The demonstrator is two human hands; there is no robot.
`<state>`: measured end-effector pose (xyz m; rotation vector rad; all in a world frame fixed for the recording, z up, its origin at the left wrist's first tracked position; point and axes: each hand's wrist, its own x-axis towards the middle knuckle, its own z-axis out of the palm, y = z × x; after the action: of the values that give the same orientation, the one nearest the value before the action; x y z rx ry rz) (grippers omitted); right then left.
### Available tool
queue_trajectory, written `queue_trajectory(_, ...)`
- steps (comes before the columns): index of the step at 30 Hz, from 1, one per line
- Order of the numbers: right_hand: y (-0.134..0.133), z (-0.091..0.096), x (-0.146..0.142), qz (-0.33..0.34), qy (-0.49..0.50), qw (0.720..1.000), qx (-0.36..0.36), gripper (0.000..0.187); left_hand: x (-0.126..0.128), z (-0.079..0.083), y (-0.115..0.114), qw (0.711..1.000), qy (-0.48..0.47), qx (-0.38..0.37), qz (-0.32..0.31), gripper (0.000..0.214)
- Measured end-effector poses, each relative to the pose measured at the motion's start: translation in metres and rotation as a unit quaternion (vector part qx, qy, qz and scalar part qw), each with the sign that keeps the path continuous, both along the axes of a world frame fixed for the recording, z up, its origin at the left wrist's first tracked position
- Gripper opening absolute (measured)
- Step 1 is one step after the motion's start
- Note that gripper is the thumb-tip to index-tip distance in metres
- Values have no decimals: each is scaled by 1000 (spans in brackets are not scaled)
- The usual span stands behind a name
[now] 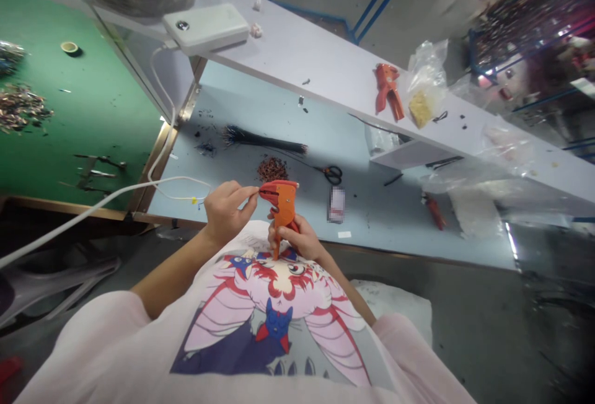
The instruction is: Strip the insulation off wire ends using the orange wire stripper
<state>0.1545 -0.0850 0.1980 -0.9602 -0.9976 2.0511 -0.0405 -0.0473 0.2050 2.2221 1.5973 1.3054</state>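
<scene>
Your right hand [297, 240] is clenched around the handles of the orange automatic wire stripper [283, 206], which stands upright in front of your chest, just beyond the bench edge. Your left hand [227, 212] pinches something too fine to make out at the tool's nose. Caution: squeezing with fingertips this close may nip them, and a slack grip may drop the tool. The white cable [116, 196] at 9 o'clock could snag your left forearm; scissors [332, 174] lie at 12 o'clock.

No text can be read: the label [336, 204] right of the scissors [332, 175] is pixelated, and the white power bank's [205, 28] round mark is too small.
</scene>
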Motion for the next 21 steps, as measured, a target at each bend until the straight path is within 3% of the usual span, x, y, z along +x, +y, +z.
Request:
queue_trajectory(5, 5, 2, 2, 16, -57, 997, 49, 37, -1, -1, 0, 1000, 12, -3, 3, 18)
queue_trajectory(11, 4, -3, 1, 22, -77, 996, 50, 30, 1, -3, 0, 1000, 18, -5, 3, 19)
queue_trajectory(16, 0, -7, -1, 11, -38, 999, 25, 31, 2, -7, -2, 1000, 11, -21, -4, 19)
queue_trajectory(21, -5, -6, -8, -24, 45, 997, -63, 33, 4, -10, 0, 1000, 0, -28, -10, 18)
